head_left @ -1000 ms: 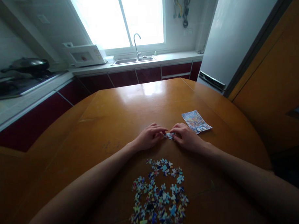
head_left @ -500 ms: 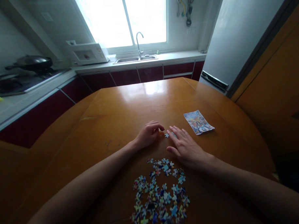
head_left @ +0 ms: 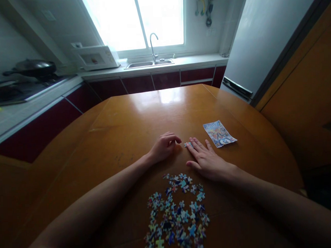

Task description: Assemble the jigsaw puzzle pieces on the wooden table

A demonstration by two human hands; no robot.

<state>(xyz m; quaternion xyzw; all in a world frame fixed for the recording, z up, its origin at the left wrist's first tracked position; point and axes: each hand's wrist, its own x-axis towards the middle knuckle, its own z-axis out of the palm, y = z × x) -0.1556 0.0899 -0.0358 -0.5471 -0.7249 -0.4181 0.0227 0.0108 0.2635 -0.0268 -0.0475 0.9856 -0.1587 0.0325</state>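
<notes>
My right hand (head_left: 208, 159) lies flat with its fingers stretched out. Its fingertips rest on a few light-blue jigsaw pieces (head_left: 186, 144), which they partly cover. Just to the left, my left hand (head_left: 165, 146) rests on the table, its fingers loosely bent and the index finger pointing toward those pieces. Nothing shows between its fingers, and a small gap separates it from the pieces. Nearer to me, between my forearms, a loose heap of jigsaw pieces (head_left: 184, 216) in blue, white, yellow and dark tones spreads over the wood.
A creased picture sheet (head_left: 219, 133) lies beyond my right hand on the wooden table (head_left: 143, 119). Behind the table run a counter with a sink (head_left: 141, 64), a white microwave (head_left: 96, 57) and a stove with a lidded pan (head_left: 33, 68). A fridge (head_left: 265, 37) stands at right.
My right hand has shifted slightly, its fingers now flatter over the light-blue jigsaw pieces, which sit a little farther from me. My left hand stays nearly in place.
</notes>
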